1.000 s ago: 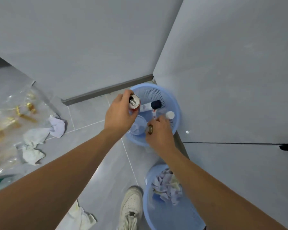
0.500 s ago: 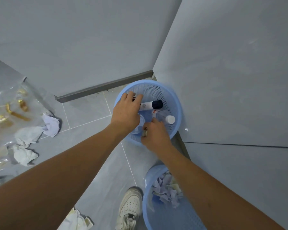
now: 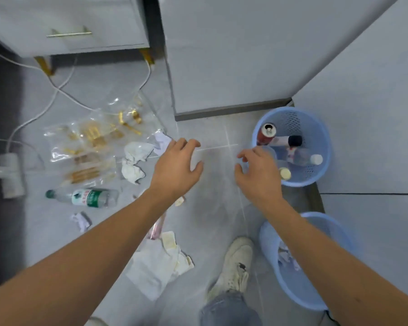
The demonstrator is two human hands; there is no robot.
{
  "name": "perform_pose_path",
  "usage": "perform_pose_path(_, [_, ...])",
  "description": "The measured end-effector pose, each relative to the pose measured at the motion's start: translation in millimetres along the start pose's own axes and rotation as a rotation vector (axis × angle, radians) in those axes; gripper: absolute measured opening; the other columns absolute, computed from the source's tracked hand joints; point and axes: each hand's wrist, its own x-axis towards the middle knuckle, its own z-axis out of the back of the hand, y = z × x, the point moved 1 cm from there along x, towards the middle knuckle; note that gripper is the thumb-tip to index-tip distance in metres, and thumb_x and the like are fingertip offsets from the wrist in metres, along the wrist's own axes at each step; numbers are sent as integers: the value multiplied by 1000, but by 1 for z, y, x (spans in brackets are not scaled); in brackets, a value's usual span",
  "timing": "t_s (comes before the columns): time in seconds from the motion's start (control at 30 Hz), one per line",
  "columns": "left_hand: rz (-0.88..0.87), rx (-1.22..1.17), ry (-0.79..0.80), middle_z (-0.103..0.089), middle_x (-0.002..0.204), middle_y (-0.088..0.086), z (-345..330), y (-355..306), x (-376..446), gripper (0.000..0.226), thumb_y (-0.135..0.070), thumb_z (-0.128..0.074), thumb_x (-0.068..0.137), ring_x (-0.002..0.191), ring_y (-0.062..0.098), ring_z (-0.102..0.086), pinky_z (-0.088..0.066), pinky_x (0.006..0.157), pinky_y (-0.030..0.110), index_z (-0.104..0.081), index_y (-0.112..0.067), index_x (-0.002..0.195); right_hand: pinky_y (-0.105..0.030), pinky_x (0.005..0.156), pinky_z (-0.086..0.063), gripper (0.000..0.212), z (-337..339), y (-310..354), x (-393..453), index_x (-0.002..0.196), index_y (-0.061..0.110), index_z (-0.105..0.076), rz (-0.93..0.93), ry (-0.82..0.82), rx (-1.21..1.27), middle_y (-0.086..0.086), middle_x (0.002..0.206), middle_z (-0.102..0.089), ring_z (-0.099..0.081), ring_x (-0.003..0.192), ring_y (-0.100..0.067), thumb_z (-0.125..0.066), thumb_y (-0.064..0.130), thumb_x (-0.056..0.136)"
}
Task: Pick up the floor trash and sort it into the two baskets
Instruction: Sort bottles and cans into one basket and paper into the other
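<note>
Both hands, left (image 3: 174, 166) and right (image 3: 257, 172), hang over the floor with loose fingers, grasping nothing. The can (image 3: 266, 133) leans in the far basket (image 3: 320, 130); a bottle (image 3: 90, 197) and tissues (image 3: 137, 151) lie on the floor

Head view, single camera, worn at head height; wide-angle, edges bowed. Faces forward and steeply down onto the floor (image 3: 210, 189) from standing height. Both forearms enter from the bottom corners, the left hand (image 3: 174, 168) and right hand (image 3: 257, 175) near centre frame. Own shoe (image 3: 236, 262) low in frame, almost directly below the lens. Far basket (image 3: 316, 118) at right against the wall corner; near basket (image 3: 299, 292) at lower right. Cabinet (image 3: 80, 24) at top left, farthest off. No second view to share ground with
</note>
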Motion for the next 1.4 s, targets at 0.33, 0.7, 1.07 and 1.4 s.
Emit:
perform_pose_path(0.33, [705,-19,14,-64,110,-6,44,248,-285,32,-38,-63,93,108,17,-55,-48,72,34,-59,-28,124,-37,73,-51,18,-183,172,-134,104,19,-68,152,381,80,0,102,-60,-58,102,-25,-66,22,86])
perform_pose_path(0.7, [939,-150,-97,-51,124,2,-39,352,-343,48,-39,-65,91,109,26,-56,-47,73,35,-50,-32,135,-53,78,-55,64,-316,178,-119,134,24,-55,359,517,-276,-12,137,-41,-38,122,-40,-69,8,73])
perform_pose_path(1.07, [603,25,-31,-36,140,3,-92,389,-239,53,-32,-69,90,120,30,-39,-54,68,40,-46,-35,138,-46,60,-52,43,-373,157,-84,118,18,-55,447,524,-366,-14,122,-44,-42,104,-39,-67,7,78])
perform_pose_path(1.4, [547,-47,-167,-43,114,-2,-87,375,-232,19,-18,-64,95,102,20,-47,-51,63,38,-59,-21,112,-42,61,-52,20,-365,157,-78,90,8,-61,432,516,-74,-12,95,-52,-55,77,-34,-61,-5,75])
